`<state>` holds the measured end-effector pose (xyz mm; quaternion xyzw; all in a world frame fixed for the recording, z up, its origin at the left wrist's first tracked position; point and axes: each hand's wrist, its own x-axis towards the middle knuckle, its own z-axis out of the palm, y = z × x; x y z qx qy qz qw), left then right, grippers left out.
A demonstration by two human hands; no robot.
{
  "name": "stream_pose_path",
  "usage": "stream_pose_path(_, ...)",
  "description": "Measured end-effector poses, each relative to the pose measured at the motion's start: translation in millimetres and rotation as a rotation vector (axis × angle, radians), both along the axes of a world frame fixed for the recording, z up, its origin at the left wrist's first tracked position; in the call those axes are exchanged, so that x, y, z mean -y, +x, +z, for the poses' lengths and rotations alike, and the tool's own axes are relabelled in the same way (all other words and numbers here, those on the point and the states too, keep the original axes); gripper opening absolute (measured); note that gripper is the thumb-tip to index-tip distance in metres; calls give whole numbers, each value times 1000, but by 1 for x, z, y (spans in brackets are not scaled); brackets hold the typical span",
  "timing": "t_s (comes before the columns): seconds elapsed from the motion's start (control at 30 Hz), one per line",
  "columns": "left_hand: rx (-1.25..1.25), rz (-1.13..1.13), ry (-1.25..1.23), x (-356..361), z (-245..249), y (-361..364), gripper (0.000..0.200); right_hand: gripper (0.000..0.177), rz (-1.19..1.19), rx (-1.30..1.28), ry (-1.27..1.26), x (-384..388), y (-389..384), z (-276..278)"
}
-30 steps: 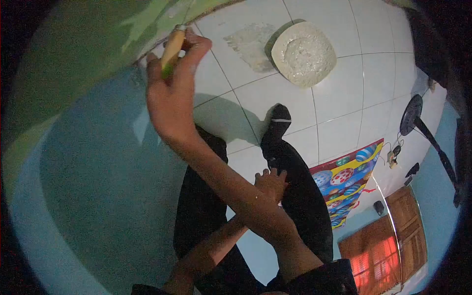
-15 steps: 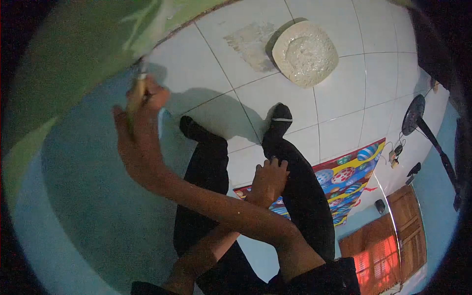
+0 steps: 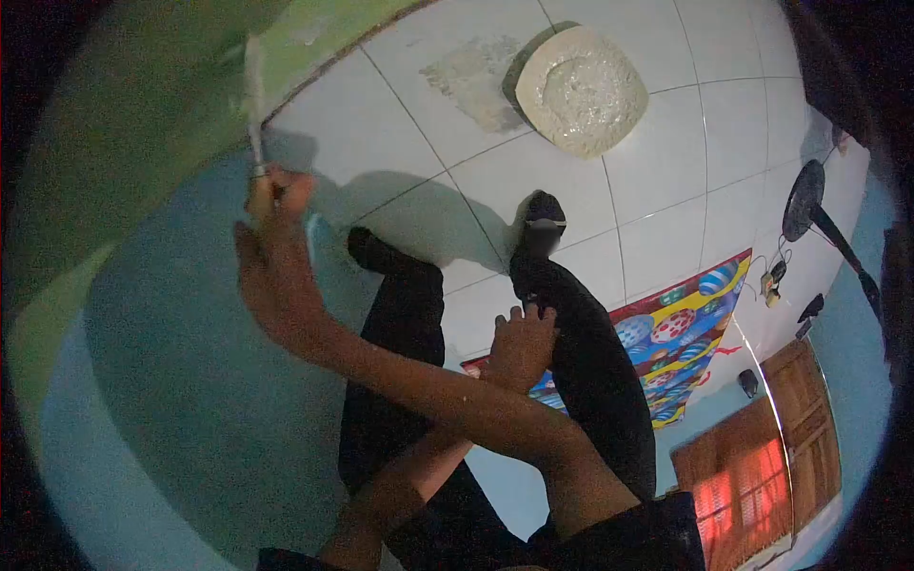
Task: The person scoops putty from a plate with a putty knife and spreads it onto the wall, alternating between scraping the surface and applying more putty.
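Note:
My right hand [image 3: 286, 195], reaching across to the left, is closed round the wooden handle of a slim tool [image 3: 255, 143] with a metal neck. Its narrow pale head is blurred, and overlaps the green part of the wall [image 3: 162, 105] near the floor line. My arms cross, the right one over the left. My left hand [image 3: 522, 347] lies on my right leg [image 3: 595, 381] with its fingers stretched out, holding nothing. Beyond my feet, on the floor, a squarish cream plate [image 3: 535, 81] holds a wet, lumpy whitish mass [image 3: 590, 95].
White tiles [image 3: 533, 176] cover the floor, with a dull smeared patch [image 3: 476, 84] beside the plate. At the right are a colourful balloon-patterned mat [image 3: 671, 338], a black stand fan [image 3: 807, 202], cables [image 3: 773, 281] and wooden doors [image 3: 790, 419]. A blue wall [image 3: 209, 314] runs along the left.
The tool's head now stands out from my right hand towards the top of the view, where before it was smeared over the wall. My right hand has shifted slightly; my left hand stays on the leg.

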<state>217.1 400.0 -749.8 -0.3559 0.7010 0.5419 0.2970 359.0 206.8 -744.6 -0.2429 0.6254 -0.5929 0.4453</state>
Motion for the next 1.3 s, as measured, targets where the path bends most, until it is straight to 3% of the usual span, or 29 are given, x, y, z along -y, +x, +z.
stream_pose_path(0.03, -12, -32, 4, -4, 1, -1, 33, 45, -1, 6, 3, -7, 1, -12)
stream_pose_path(0.1, -8, -67, 6, -8, 2, -1, 33, 36, -81, 559, 162, -8, -3, -45)
stream_pose_path(0.17, 12, -46, 66, -4, -1, -2, 35, 34, 58, 754, 562, 23, -51, -33)
stream_pose_path(0.23, 17, 14, 39, -5, -8, 0, 35, 35, 38, 758, 416, 30, -58, -61)
stream_pose_path(0.4, -29, 111, -131, -7, -5, 6, 39, 37, -57, 676, 321, 61, -59, -96)
stream_pose_path(0.5, -95, 132, -135, -32, -24, 6, 40, 36, -139, 767, 322, 66, -70, -81)
stream_pose_path(0.63, -165, 278, -110, -55, -26, 14, 39, 32, -38, 728, 294, 56, -87, -62)
stream_pose_path(0.7, -432, 288, -749, -82, -37, 24, 41, 31, 6, 688, 282, 46, -97, -48)
stream_pose_path(0.83, -380, 178, -525, -65, -29, 31, 42, 28, 59, 723, 251, 36, -112, -28)
stream_pose_path(0.9, -465, 130, -765, -85, -48, 33, 44, 25, 40, 769, 234, 30, -111, -24)
stream_pose_path(0.93, -465, 123, -765, -65, -36, 30, 44, 25, 43, 753, 210, 24, -107, -24)
stream_pose_path(1.0, -150, 73, -275, -25, -6, 20, 44, 24, 47, 739, 180, 17, -102, -26)
stream_pose_path(1.03, -151, 69, -279, -17, -2, 18, 44, 24, 45, 756, 194, 14, -102, -26)
stream_pose_path(1.1, -11, -112, -59, -7, 1, 13, 44, 24, 35, 765, 204, 11, -106, -25)
stream_pose_path(1.3, 62, -82, 1, -12, -4, 2, 41, 29, -167, 585, 171, 11, -118, -16)
